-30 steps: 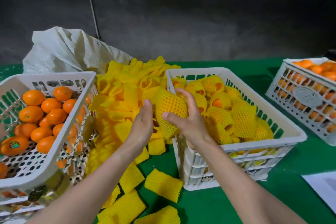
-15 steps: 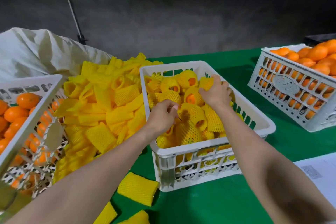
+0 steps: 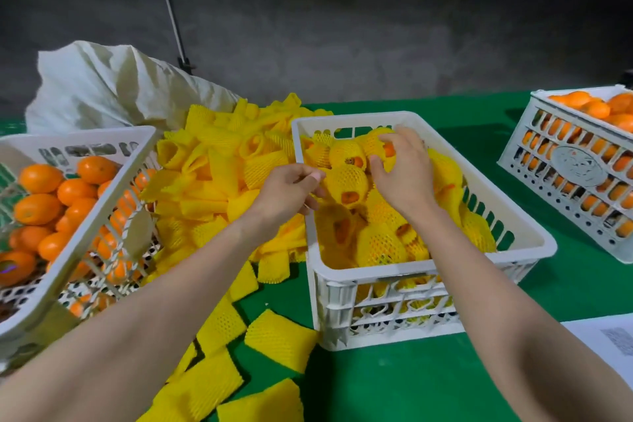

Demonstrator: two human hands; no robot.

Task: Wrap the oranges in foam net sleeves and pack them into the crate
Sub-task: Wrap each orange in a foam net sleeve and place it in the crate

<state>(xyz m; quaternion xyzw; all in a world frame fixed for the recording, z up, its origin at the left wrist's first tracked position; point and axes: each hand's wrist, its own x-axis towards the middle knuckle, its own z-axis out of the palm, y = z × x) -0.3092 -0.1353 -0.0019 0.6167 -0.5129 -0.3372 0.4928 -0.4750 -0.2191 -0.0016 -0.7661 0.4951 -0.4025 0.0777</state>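
My right hand (image 3: 404, 171) is down in the white crate (image 3: 376, 279), fingers spread and curled over a wrapped orange (image 3: 372, 144) at the far end, thumb on its near side, with more wrapped fruit packed all around it. My left hand (image 3: 287, 192) hangs over the crate's left rim, fingers curled in and thumb against the forefinger, just beside another netted orange (image 3: 346, 180); I cannot tell whether it has hold of anything. The heap of yellow foam sleeves (image 3: 219, 175) lies on the green table (image 3: 411, 384) between this crate and the basket (image 3: 85, 137) of bare oranges (image 3: 41, 178) on my left.
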